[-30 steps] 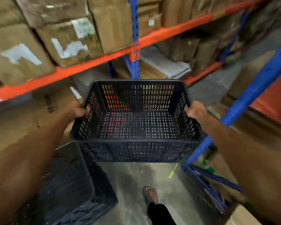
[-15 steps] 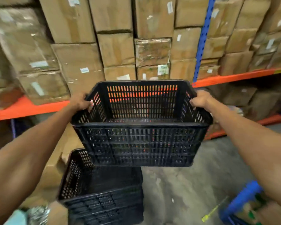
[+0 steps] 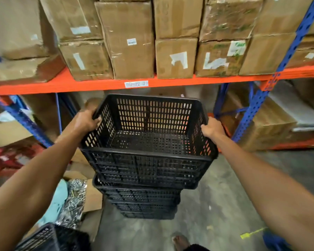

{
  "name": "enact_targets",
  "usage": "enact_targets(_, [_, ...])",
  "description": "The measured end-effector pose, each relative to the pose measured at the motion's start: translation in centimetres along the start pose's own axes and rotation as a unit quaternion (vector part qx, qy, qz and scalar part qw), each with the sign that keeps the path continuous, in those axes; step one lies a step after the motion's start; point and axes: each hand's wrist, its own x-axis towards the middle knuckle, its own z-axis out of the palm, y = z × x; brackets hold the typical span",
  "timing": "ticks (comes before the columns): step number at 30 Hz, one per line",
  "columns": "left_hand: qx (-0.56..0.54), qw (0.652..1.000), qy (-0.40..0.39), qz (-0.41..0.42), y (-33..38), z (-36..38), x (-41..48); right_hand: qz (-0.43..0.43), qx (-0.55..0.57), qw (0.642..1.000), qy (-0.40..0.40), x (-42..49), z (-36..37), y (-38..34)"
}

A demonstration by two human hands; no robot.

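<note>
Black crate being held by both short ends, directly over a crate stack.

Left fingers (image 3: 96,121) are curling over the left end rim and right fingers (image 3: 204,128) are closing on the right end rim; the left hand (image 3: 86,120) and right hand (image 3: 213,128) are both gripping firmly. The black crate (image 3: 147,163) is sitting mouth up, its long axis running left to right across the view, the right end dipping slightly. Its base is overlapping the crate stack (image 3: 140,201) on the floor (image 3: 217,196); contact cannot be determined. The orange shelf beam (image 3: 98,85) is carrying cardboard boxes (image 3: 132,38) behind.
</note>
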Motion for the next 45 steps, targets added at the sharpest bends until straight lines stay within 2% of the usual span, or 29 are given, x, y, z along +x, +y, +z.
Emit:
enact_targets(7, [-0.018,0.995,0.006,-0.101,-4.0,2.7,1.1,0.012,-0.006,1.0,0.028,0.6,5.0,-3.3])
enact_targets(12, [-0.032,0.991,0.005,-0.131,-6.5,4.4,0.1,0.012,-0.039,0.999,0.022,-0.2,8.2,-3.9])
enact_targets(15, [-0.039,0.993,0.007,-0.113,-7.8,5.2,-0.4,0.005,-0.044,0.999,0.02,-0.4,9.0,-3.9])
enact_targets(19, [-0.067,0.993,-0.043,-0.085,-8.8,4.7,-0.1,0.004,-0.023,1.0,0.003,-0.3,9.2,-3.4])
enact_targets(22, [-0.031,0.993,-0.064,-0.091,-9.8,4.8,-0.6,-0.001,-0.001,1.0,0.002,-0.2,9.2,-3.2])
enact_targets(27, [0.029,0.995,-0.046,-0.078,-9.4,5.2,-1.3,-0.008,-0.022,1.0,0.018,0.1,9.3,-3.4])
enact_targets(39, [-0.043,0.995,-0.029,-0.089,-8.6,5.0,-1.4,-0.007,-0.052,0.998,0.045,0.2,9.3,-3.8])
enact_targets(45, [-0.033,0.995,-0.027,-0.085,-8.5,5.0,-1.4,-0.006,-0.045,0.998,0.043,0.2,9.1,-3.8])
